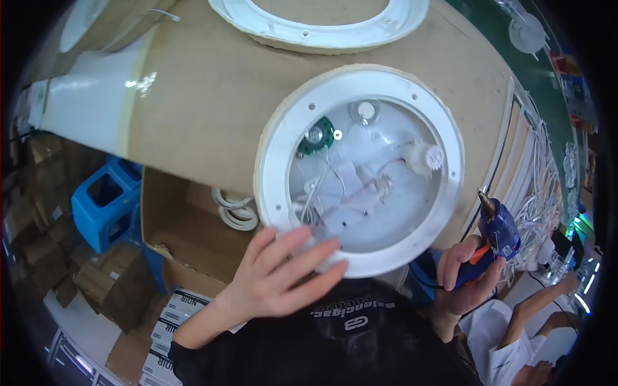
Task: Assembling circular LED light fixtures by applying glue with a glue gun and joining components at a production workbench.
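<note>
A round white housing (450, 138) lies on the table with its hollow inside facing up. Inside it are a green ring-shaped part (326, 143), a white ribbed knob (425, 157), a small round disc (365, 112) and thin wires (317, 186). My left hand (283, 269) rests on the housing's near-left rim, fingers spread, the fingertips close to the wires. To the right of the housing my right hand (467, 276) grips a dark blue hot glue gun (499, 231) with an orange trigger. Its metal nozzle points up and away from me, apart from the housing.
Another white ring housing (306, 32) lies at the far side of the brown table (206, 96). An open cardboard box (187, 225) with white rings stands below the left edge, beside a blue plastic stool (106, 199). Bundled white wires (537, 186) lie rightward; a co-worker (508, 334) sits near.
</note>
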Demonstrator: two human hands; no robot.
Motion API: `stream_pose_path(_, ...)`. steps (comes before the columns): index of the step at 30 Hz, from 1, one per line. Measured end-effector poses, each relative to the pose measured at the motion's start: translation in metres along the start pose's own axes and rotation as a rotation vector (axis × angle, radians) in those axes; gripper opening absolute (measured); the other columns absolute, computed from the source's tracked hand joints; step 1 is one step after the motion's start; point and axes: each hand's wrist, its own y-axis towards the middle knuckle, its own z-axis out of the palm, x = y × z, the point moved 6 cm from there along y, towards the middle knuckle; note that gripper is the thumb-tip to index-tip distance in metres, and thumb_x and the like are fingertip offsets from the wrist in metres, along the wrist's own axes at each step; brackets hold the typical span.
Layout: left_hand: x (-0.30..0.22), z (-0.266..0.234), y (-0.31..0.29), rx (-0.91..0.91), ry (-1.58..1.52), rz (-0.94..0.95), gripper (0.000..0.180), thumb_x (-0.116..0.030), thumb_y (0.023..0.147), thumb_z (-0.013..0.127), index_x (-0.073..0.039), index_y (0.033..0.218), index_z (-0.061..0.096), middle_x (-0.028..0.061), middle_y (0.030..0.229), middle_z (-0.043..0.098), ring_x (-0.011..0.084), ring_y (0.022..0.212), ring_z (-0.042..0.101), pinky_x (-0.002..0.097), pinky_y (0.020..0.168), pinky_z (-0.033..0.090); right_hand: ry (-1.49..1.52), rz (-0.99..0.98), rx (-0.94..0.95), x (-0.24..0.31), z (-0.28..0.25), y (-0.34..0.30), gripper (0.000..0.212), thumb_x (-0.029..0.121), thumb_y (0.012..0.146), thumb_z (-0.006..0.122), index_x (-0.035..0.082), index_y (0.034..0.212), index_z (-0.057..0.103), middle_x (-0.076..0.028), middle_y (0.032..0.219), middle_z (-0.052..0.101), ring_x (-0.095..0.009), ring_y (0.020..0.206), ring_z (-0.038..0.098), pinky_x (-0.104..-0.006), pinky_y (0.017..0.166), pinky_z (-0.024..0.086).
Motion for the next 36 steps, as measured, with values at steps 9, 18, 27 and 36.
stream_pose_path(9,-0.001,0.030,0.082,0.235,0.006,-0.021,0.039,-0.009,0.067,0.079,-0.006,0.104,0.068,0.0070,0.103,0.062,0.0295,0.110,0.056,0.0467,0.100,0.047,0.343,0.034,-0.116,-0.001,-0.078,-0.013,0.050,0.040,0.109,0.035,-0.005,0.123,0.047,-0.011,0.091,0.060,-0.008,0.040,0.041,-0.0220,0.037,0.034)
stream_pose_path(18,-0.031,-0.026,0.124,0.269,-0.173,-0.058,0.056,-0.018,0.073,0.085,-0.002,0.119,0.057,0.0152,0.115,0.058,0.0343,0.113,0.055,0.0421,0.100,0.045,0.286,0.054,-0.155,-0.002,-0.138,-0.034,0.052,0.044,0.109,0.033,-0.002,0.100,0.054,-0.007,0.078,0.057,-0.007,0.041,0.040,-0.0221,0.039,0.034)
stream_pose_path(27,-0.009,-0.054,0.106,-0.206,-0.696,-0.423,0.062,-0.016,0.082,0.078,0.003,0.134,0.050,0.0089,0.122,0.063,0.0149,0.110,0.059,0.0304,0.096,0.048,0.196,-0.026,-0.301,0.009,-0.142,-0.043,0.052,0.045,0.108,0.036,-0.003,0.100,0.055,-0.004,0.071,0.054,-0.007,0.041,0.040,-0.0223,0.039,0.033)
stream_pose_path(36,0.024,-0.047,0.075,-0.412,-1.127,-0.567,0.073,-0.042,0.092,0.073,0.005,0.140,0.045,0.0137,0.127,0.062,0.0198,0.115,0.063,0.0342,0.098,0.052,0.295,0.003,-0.310,0.001,-0.139,-0.045,0.050,0.042,0.109,0.034,-0.003,0.107,0.056,-0.008,0.083,0.060,-0.008,0.044,0.042,-0.0226,0.040,0.035)
